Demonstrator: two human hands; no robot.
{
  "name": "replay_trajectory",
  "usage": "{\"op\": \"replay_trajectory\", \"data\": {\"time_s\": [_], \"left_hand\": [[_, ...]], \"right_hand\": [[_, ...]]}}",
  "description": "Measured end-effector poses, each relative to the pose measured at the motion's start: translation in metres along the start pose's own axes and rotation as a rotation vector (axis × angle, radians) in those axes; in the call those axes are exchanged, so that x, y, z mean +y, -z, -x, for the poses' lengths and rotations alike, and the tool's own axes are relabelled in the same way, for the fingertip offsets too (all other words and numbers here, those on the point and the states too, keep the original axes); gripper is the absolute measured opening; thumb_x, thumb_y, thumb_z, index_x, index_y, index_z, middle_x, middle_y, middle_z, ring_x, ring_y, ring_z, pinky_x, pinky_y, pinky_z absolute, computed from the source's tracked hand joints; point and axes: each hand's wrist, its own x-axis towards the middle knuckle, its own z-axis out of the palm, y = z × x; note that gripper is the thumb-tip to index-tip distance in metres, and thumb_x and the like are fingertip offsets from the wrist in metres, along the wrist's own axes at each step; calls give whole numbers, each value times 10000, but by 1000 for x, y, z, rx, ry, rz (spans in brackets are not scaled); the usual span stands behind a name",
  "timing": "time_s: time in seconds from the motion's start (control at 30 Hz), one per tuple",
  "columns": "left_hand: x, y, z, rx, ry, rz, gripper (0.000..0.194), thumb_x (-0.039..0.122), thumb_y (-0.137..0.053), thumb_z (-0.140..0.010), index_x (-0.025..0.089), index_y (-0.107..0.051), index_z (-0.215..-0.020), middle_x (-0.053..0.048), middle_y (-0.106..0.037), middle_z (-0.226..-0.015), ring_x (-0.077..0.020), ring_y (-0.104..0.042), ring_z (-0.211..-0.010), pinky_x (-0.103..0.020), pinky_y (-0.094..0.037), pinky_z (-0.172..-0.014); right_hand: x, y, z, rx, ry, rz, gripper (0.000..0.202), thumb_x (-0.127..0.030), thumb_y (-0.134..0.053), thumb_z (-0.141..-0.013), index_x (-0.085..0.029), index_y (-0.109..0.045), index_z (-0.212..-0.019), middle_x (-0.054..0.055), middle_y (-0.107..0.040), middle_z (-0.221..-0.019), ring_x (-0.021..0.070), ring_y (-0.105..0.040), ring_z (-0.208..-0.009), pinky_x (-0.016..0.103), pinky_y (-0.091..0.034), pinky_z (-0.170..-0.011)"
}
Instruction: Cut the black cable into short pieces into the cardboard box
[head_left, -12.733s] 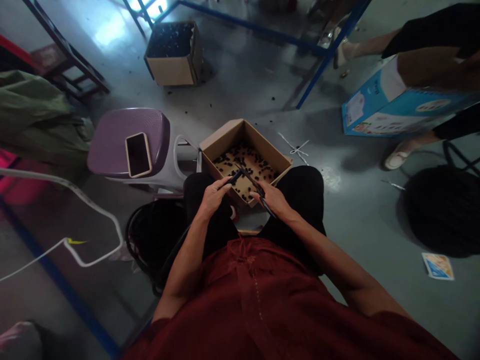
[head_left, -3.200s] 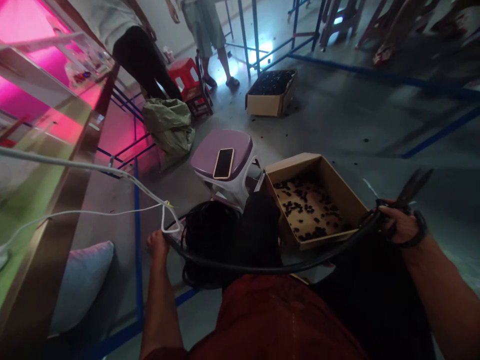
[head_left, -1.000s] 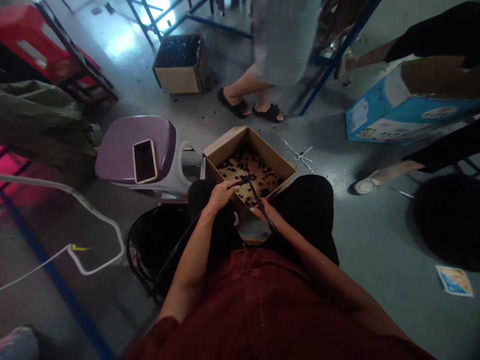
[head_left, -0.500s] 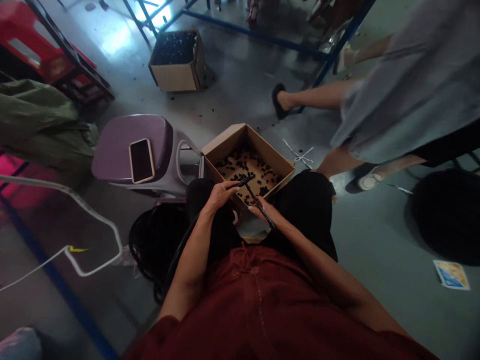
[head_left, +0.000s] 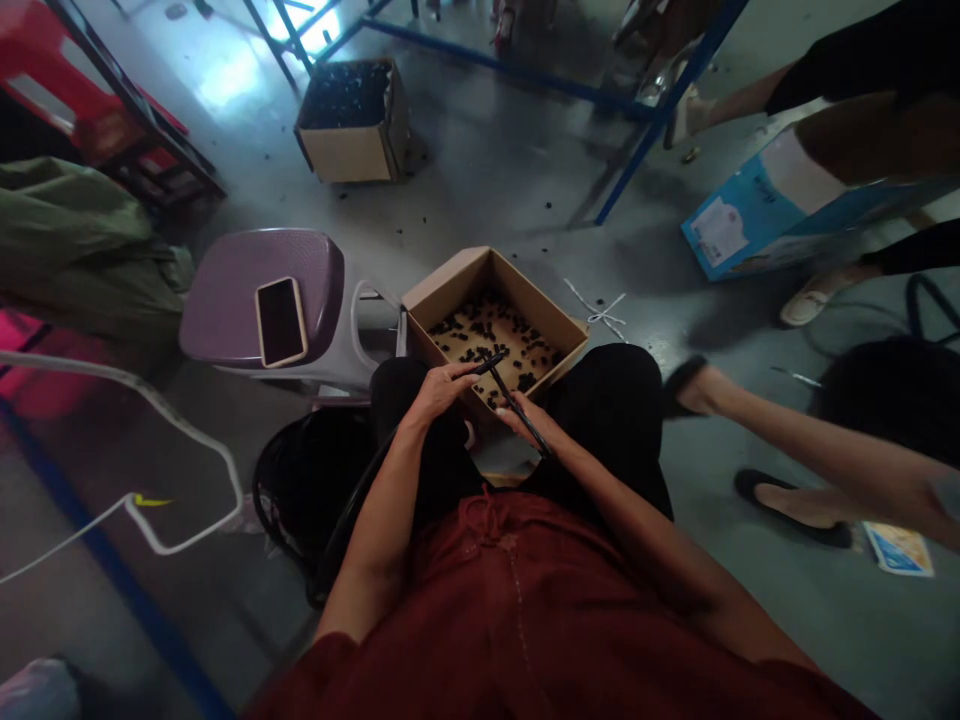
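My left hand (head_left: 439, 392) is closed around a black hose (head_left: 489, 363), whose end points up and right over an open cardboard box (head_left: 536, 290). More of this hose runs back past my left forearm to a dark coil (head_left: 300, 490) beside my leg. Closed in my right hand (head_left: 531, 418) is a long, thin dark tool (head_left: 536, 437); its exact kind is too dim to tell. The tool's far tip meets or crosses the hose near its end. Many short black pieces (head_left: 480, 320) lie scattered in the box between my knees.
A purple stool (head_left: 225, 290) with a phone (head_left: 281, 322) on it stands at left. Farther off is a box of black pieces (head_left: 345, 150). At right are a blue carton (head_left: 739, 225), a person's leg (head_left: 795, 430) and a white tie (head_left: 602, 315) on the floor.
The person in grey has walked from the front right toward the near right, uncovering the blue carton. My hands, the hose and the tool look almost unmoved.
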Motion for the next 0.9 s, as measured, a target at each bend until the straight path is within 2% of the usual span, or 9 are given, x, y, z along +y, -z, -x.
{"op": "replay_trajectory", "data": {"time_s": [0.2,0.37,0.67,0.9], "left_hand": [[1,0,-2,-28,19,-69,372,328,-578,-793,173,-660,-1121,-40,-712,-941,-185,-621,-897,-257,-463,-787],[-5,-5,-3,-63,-28,-155,402,365,-537,-822,176,-631,-1164,-50,-692,-1033,-182,-623,-897,-256,-466,-795],[-10,-17,-11,-100,-24,-318,398,348,-552,-803,185,-631,-1158,-58,-677,-1084,-208,-613,-966,-271,-444,-836],[-11,-18,-13,-108,-13,-392,364,320,-524,-818,191,-650,-1134,-74,-697,-1005,-200,-625,-869,-261,-446,-782]], "right_hand": [[-2,-1,2,55,-17,67,351,-442,-479,-823,-204,-525,-1078,34,-637,-907,159,-585,-768,251,-423,-689],[13,-3,-4,88,-29,135,334,-307,-502,-795,-211,-516,-1115,37,-648,-944,170,-602,-810,250,-425,-734],[20,3,-7,73,-61,232,322,-213,-480,-766,-219,-521,-1086,28,-657,-913,178,-601,-775,228,-407,-682],[19,2,-5,80,-47,280,246,-210,-467,-771,-221,-514,-1012,21,-636,-850,170,-576,-725,224,-366,-631]]}}
